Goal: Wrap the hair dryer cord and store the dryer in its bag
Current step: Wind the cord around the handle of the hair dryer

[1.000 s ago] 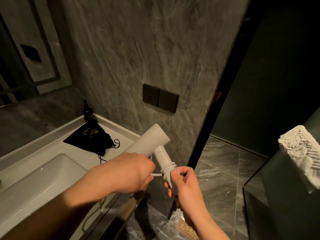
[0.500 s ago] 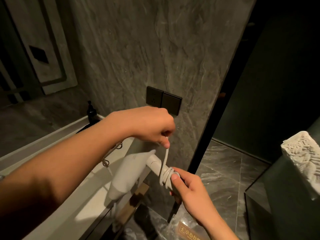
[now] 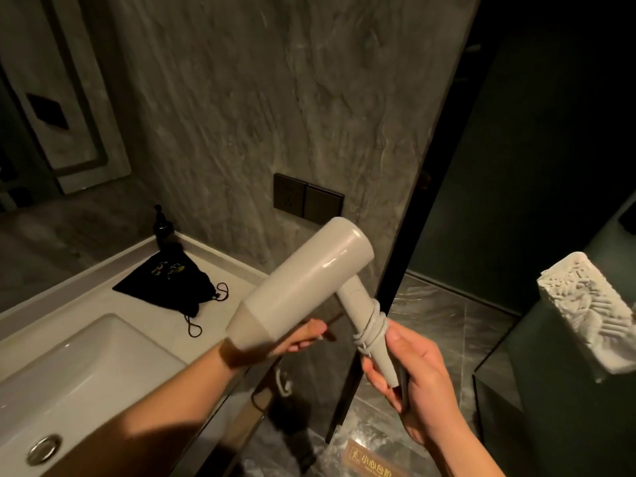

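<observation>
A floor sign (image 3: 373,463) at the bottom edge carries gold Chinese characters, 小心台阶, beside a small stepping figure; the smaller line beneath them is too blurred to read. The black drawstring bag (image 3: 171,281) lying flat on the white vanity top (image 3: 86,301) has a gold print that cannot be made out.

The right hand (image 3: 418,380) reaches up from the lower right, palm turned inward, its fingers curled around the lower end of the handle of the beige hair dryer (image 3: 303,282) and the thumb pressed against the cord (image 3: 371,327), which is coiled in several turns around the handle. The left hand (image 3: 303,339) comes in from the lower left with the forearm across the sink (image 3: 69,366); it sits mostly behind the barrel, fingertips showing below it, and whether it grips anything cannot be told. The dryer is held in the air just past the vanity edge, barrel tilted up to the right, well apart from the bag. A dark pump bottle (image 3: 162,226) stands behind the bag, and a dark wall socket (image 3: 308,198) sits above the dryer.
</observation>
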Motion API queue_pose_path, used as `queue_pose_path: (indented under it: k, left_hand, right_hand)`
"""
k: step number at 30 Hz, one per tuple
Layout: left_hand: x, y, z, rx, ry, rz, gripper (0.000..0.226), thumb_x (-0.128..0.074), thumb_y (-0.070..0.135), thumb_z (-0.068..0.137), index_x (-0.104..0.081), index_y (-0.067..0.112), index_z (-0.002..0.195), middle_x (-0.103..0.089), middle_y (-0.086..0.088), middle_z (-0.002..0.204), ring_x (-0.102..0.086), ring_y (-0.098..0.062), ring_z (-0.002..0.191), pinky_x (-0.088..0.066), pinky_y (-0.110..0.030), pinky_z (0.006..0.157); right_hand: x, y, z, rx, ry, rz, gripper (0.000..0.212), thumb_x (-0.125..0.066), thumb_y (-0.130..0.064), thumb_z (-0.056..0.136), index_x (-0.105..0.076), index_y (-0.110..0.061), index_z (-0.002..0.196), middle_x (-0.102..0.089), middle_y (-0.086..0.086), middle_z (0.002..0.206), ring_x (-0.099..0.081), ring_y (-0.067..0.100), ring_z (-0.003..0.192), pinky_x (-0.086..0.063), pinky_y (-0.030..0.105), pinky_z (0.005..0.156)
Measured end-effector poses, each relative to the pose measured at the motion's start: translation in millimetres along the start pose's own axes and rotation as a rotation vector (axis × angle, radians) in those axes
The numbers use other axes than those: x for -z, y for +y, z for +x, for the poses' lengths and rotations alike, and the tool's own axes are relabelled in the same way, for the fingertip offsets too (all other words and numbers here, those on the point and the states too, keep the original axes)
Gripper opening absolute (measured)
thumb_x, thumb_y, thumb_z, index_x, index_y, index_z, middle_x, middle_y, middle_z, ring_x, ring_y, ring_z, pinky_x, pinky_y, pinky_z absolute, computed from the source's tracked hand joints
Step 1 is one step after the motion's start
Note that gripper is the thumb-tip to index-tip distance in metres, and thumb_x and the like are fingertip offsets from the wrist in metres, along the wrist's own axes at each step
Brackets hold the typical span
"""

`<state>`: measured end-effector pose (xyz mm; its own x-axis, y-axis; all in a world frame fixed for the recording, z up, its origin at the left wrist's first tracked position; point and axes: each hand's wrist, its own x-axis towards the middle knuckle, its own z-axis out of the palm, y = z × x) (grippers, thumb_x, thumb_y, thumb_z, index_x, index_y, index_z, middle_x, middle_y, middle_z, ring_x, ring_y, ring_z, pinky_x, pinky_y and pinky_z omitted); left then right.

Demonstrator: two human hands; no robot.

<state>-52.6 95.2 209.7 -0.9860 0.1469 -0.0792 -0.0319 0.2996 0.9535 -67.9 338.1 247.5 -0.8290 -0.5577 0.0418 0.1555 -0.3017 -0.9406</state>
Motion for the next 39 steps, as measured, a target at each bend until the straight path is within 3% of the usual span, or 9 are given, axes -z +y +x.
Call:
queue_pose_path:
  k: [2, 5, 9, 13, 20, 27, 34, 36, 39]
  left_hand:
    - [-20.6, -13.5, -5.7, 0.057, 0.060, -0.066, 0.040, -0.055, 0.060, 0.088, -0.077, 0.027, 0.093, -0.046, 0.013, 0.057, -0.040, -0.003, 0.054, -0.035, -0.017, 0.057]
    - [-35.9, -16.6, -13.2, -0.031, 0.173, 0.011, 0.037, -0.053, 0.039, 0.100, -0.077, 0.014, 0.087, -0.045, 0.010, 0.048, -0.039, -0.002, 0.046, -0.034, -0.018, 0.051]
    - [-34.9, -5.4, -22.7, -0.060, 0.246, 0.358, 0.027, -0.051, 0.033, 0.098, -0.070, 0.025, 0.080, -0.052, 0.012, 0.051, -0.048, -0.003, 0.052, -0.041, -0.025, 0.058]
    - [-18.3, 17.6, -31.0, -0.148, 0.262, 0.715, 0.029, -0.045, 0.041, 0.093, -0.061, 0.020, 0.082, -0.064, 0.005, 0.072, -0.062, -0.014, 0.073, -0.051, -0.036, 0.070]
    - [24.3, 87.6, -29.6, -0.147, 0.192, 1.189, 0.027, -0.048, 0.047, 0.095, -0.051, 0.028, 0.076, -0.059, 0.006, 0.079, -0.062, -0.021, 0.079, -0.050, -0.035, 0.066]
    - [54.9, 121.5, -11.4, -0.188, 0.178, 1.408, 0.038, -0.058, 0.061, 0.086, -0.053, 0.027, 0.071, -0.052, 0.008, 0.067, -0.059, -0.021, 0.070, -0.044, -0.032, 0.057]
    - [69.8, 113.7, 3.9, -0.119, 0.261, 1.312, 0.083, -0.053, 0.095, 0.053, -0.046, 0.012, 0.053, -0.045, 0.002, 0.047, -0.040, -0.016, 0.045, -0.029, -0.029, 0.044]
    - [71.8, 95.5, 5.7, -0.063, 0.219, 1.073, 0.081, -0.056, 0.094, 0.050, -0.043, 0.014, 0.049, -0.038, 0.001, 0.047, -0.034, -0.016, 0.045, -0.027, -0.030, 0.045]
    - [63.7, 72.2, 4.2, -0.050, 0.166, 0.656, 0.068, -0.070, 0.078, 0.059, -0.044, 0.015, 0.046, -0.036, 0.001, 0.049, -0.034, -0.012, 0.050, -0.033, -0.030, 0.051]
  right_hand:
    - [5.7, 6.1, 8.4, 0.048, 0.087, -0.062, 0.035, -0.056, -0.030, 0.095, -0.079, -0.012, 0.114, -0.061, 0.021, 0.069, -0.049, 0.017, 0.048, -0.040, 0.021, 0.042]
    - [16.3, 22.2, 22.9, 0.105, 0.203, -0.290, 0.025, -0.056, -0.026, 0.102, -0.079, -0.023, 0.112, -0.068, 0.009, 0.071, -0.055, 0.013, 0.056, -0.044, 0.021, 0.048]
    - [23.0, 43.0, 39.5, 0.148, 0.300, -0.652, 0.024, -0.053, -0.033, 0.104, -0.075, -0.034, 0.116, -0.071, -0.010, 0.076, -0.060, 0.004, 0.066, -0.046, 0.027, 0.063]
    - [19.5, 53.8, 48.4, 0.174, 0.314, -0.960, 0.034, -0.048, -0.042, 0.104, -0.067, -0.027, 0.127, -0.076, -0.008, 0.094, -0.069, 0.010, 0.082, -0.049, 0.030, 0.071]
    - [9.6, 44.1, 54.6, 0.220, 0.046, -1.259, 0.054, -0.046, -0.046, 0.105, -0.051, -0.017, 0.151, -0.077, 0.003, 0.121, -0.072, 0.025, 0.108, -0.054, 0.037, 0.086]
    - [5.2, -2.7, 54.1, 0.176, -0.291, -1.221, 0.029, -0.053, -0.045, 0.102, -0.070, -0.022, 0.106, -0.071, 0.002, 0.077, -0.062, 0.012, 0.068, -0.053, 0.041, 0.071]
    - [11.8, -41.7, 55.6, 0.032, -0.617, -0.940, 0.027, -0.069, -0.040, 0.097, -0.077, -0.017, 0.107, -0.065, 0.011, 0.072, -0.049, 0.012, 0.057, -0.038, 0.025, 0.056]
    - [14.6, -43.9, 53.6, 0.034, -0.645, -0.847, 0.040, -0.068, -0.046, 0.094, -0.077, -0.014, 0.116, -0.066, 0.019, 0.077, -0.049, 0.022, 0.057, -0.039, 0.029, 0.054]
    - [17.5, -40.3, 50.9, 0.000, -0.626, -0.688, 0.047, -0.070, -0.047, 0.092, -0.075, -0.013, 0.124, -0.068, 0.002, 0.073, -0.054, 0.006, 0.056, -0.041, 0.022, 0.052]
